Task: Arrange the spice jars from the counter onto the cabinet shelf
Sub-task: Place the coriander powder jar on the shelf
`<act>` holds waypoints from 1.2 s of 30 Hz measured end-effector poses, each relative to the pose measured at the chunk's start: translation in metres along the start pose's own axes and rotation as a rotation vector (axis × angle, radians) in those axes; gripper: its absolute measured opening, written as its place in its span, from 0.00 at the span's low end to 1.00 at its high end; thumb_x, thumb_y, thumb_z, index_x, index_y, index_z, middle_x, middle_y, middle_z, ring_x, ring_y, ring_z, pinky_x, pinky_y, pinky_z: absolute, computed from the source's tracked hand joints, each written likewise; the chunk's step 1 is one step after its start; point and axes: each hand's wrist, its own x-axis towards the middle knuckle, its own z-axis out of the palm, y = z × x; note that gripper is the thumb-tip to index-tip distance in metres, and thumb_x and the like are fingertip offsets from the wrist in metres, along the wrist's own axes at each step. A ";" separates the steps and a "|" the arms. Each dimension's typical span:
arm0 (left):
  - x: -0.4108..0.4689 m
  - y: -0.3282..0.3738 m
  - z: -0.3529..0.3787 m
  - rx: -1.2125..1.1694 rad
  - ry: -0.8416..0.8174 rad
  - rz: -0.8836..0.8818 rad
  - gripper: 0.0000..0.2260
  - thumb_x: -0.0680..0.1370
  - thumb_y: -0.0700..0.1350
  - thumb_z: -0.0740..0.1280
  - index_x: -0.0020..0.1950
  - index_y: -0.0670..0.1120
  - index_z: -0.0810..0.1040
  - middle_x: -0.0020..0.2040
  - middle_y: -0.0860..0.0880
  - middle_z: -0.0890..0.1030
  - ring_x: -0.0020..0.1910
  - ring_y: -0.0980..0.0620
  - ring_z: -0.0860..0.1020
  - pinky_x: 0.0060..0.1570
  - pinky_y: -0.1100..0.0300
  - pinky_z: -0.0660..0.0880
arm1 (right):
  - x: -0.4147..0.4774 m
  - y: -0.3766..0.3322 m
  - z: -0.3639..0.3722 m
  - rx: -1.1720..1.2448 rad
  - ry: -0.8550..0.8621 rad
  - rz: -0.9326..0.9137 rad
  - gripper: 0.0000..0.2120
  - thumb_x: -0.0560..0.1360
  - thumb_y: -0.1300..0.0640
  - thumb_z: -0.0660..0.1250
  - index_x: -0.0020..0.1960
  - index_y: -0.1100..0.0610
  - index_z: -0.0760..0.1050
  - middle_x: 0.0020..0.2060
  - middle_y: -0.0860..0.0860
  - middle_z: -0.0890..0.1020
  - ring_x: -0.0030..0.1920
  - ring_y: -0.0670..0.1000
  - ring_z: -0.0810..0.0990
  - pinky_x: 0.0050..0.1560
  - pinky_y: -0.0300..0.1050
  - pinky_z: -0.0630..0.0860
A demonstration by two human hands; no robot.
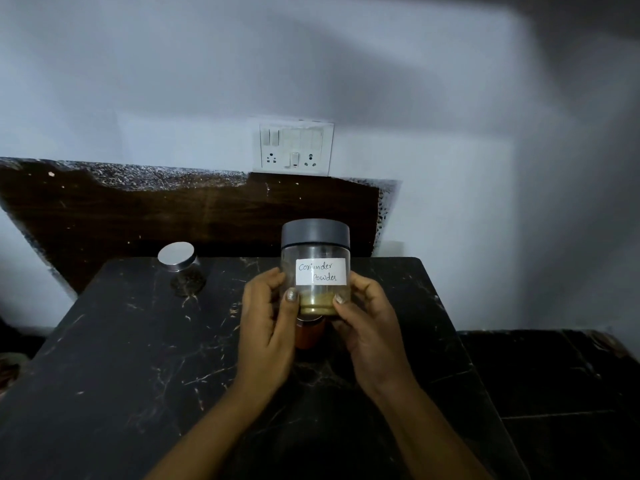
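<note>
A clear jar (316, 258) with a dark grey lid and a white label reading "Coriander Powder" is held up above the black marble counter (138, 358). A thin layer of yellowish powder lies at its bottom. My left hand (266, 320) grips its left side and my right hand (367, 320) grips its right side, both thumbs on the front near the base. Below the held jar a jar with red contents (309, 334) stands on the counter, mostly hidden by my hands. A small glass jar with a silver lid (181, 268) and dark contents sits at the counter's back left.
A dark wooden board (156, 216) leans against the white wall behind the counter. A white switch and socket plate (294, 147) is on the wall above it. A lower dark surface (554, 393) lies to the right of the counter. No cabinet shelf is in view.
</note>
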 end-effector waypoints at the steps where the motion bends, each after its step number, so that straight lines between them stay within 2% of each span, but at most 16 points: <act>1: 0.000 0.001 0.000 0.028 0.005 0.022 0.17 0.76 0.54 0.57 0.59 0.45 0.71 0.57 0.45 0.73 0.55 0.55 0.74 0.52 0.68 0.74 | 0.000 -0.001 0.000 -0.008 0.012 -0.008 0.18 0.73 0.64 0.66 0.61 0.52 0.73 0.54 0.52 0.82 0.55 0.51 0.82 0.52 0.47 0.79; 3: 0.002 0.004 0.000 0.049 -0.005 0.039 0.20 0.74 0.57 0.57 0.59 0.45 0.72 0.55 0.46 0.72 0.54 0.56 0.74 0.50 0.73 0.73 | 0.000 -0.005 0.001 -0.019 0.029 -0.031 0.19 0.73 0.64 0.67 0.61 0.51 0.73 0.54 0.50 0.83 0.55 0.49 0.82 0.52 0.46 0.79; 6: 0.005 0.006 -0.002 0.103 -0.025 0.086 0.19 0.73 0.56 0.58 0.58 0.46 0.73 0.53 0.49 0.74 0.53 0.57 0.75 0.49 0.74 0.72 | 0.001 -0.011 0.002 -0.042 0.029 -0.062 0.19 0.73 0.65 0.66 0.59 0.48 0.74 0.53 0.49 0.83 0.54 0.48 0.82 0.49 0.41 0.80; 9: 0.011 0.011 -0.004 0.158 -0.040 0.151 0.20 0.74 0.55 0.58 0.60 0.44 0.73 0.52 0.48 0.75 0.52 0.58 0.75 0.48 0.72 0.72 | 0.003 -0.020 0.003 -0.110 0.054 -0.097 0.22 0.72 0.66 0.67 0.63 0.48 0.72 0.57 0.50 0.81 0.57 0.48 0.81 0.54 0.45 0.79; 14: 0.040 0.034 -0.008 0.161 -0.041 0.265 0.20 0.74 0.53 0.60 0.61 0.43 0.72 0.54 0.49 0.75 0.54 0.58 0.75 0.49 0.71 0.72 | 0.018 -0.044 0.009 -0.185 0.079 -0.227 0.23 0.71 0.65 0.69 0.59 0.42 0.74 0.55 0.44 0.82 0.55 0.42 0.81 0.47 0.35 0.78; 16: 0.060 0.048 -0.009 0.163 -0.032 0.343 0.18 0.74 0.51 0.62 0.61 0.45 0.72 0.54 0.50 0.75 0.54 0.61 0.74 0.50 0.73 0.70 | 0.028 -0.061 0.014 -0.202 0.086 -0.304 0.22 0.71 0.65 0.70 0.58 0.43 0.74 0.53 0.42 0.82 0.54 0.41 0.81 0.48 0.35 0.78; 19: 0.087 0.068 -0.008 0.178 -0.003 0.443 0.17 0.73 0.45 0.65 0.61 0.46 0.72 0.55 0.50 0.76 0.56 0.64 0.73 0.51 0.76 0.69 | 0.041 -0.089 0.024 -0.207 0.074 -0.372 0.24 0.71 0.64 0.70 0.62 0.46 0.72 0.54 0.44 0.82 0.55 0.44 0.80 0.51 0.38 0.78; 22: 0.117 0.093 -0.006 0.188 0.026 0.543 0.17 0.72 0.44 0.66 0.61 0.47 0.72 0.54 0.51 0.76 0.56 0.64 0.73 0.52 0.77 0.68 | 0.058 -0.123 0.031 -0.185 0.059 -0.444 0.23 0.70 0.65 0.70 0.60 0.46 0.73 0.47 0.39 0.82 0.48 0.37 0.81 0.41 0.30 0.77; 24: 0.135 0.111 -0.004 0.185 0.056 0.601 0.17 0.73 0.46 0.65 0.62 0.49 0.71 0.54 0.55 0.75 0.55 0.65 0.73 0.51 0.75 0.70 | 0.067 -0.147 0.036 -0.202 0.061 -0.507 0.22 0.70 0.65 0.70 0.58 0.44 0.73 0.45 0.36 0.82 0.47 0.34 0.81 0.39 0.28 0.76; 26: 0.151 0.128 -0.001 0.186 0.100 0.637 0.17 0.74 0.48 0.63 0.63 0.50 0.71 0.55 0.57 0.73 0.55 0.64 0.74 0.49 0.74 0.71 | 0.077 -0.170 0.043 -0.242 0.075 -0.577 0.21 0.71 0.62 0.70 0.57 0.41 0.72 0.46 0.33 0.80 0.46 0.30 0.79 0.36 0.26 0.75; 29: 0.177 0.152 0.006 0.189 0.152 0.669 0.17 0.77 0.46 0.64 0.66 0.48 0.71 0.57 0.52 0.73 0.54 0.57 0.75 0.51 0.73 0.69 | 0.095 -0.199 0.053 -0.280 0.100 -0.660 0.21 0.73 0.61 0.69 0.60 0.42 0.69 0.48 0.33 0.75 0.42 0.24 0.75 0.30 0.22 0.71; 32: 0.208 0.180 0.010 0.190 0.167 0.733 0.18 0.77 0.43 0.63 0.68 0.46 0.70 0.57 0.53 0.72 0.53 0.59 0.74 0.50 0.78 0.69 | 0.114 -0.233 0.063 -0.364 0.127 -0.763 0.24 0.74 0.59 0.68 0.67 0.46 0.69 0.51 0.36 0.75 0.45 0.34 0.78 0.35 0.20 0.71; 36: 0.247 0.219 0.015 0.191 0.167 0.829 0.18 0.78 0.43 0.63 0.68 0.48 0.69 0.58 0.54 0.72 0.52 0.65 0.73 0.50 0.80 0.68 | 0.139 -0.280 0.069 -0.456 0.150 -0.917 0.24 0.75 0.58 0.67 0.69 0.47 0.67 0.55 0.39 0.75 0.50 0.34 0.73 0.40 0.18 0.69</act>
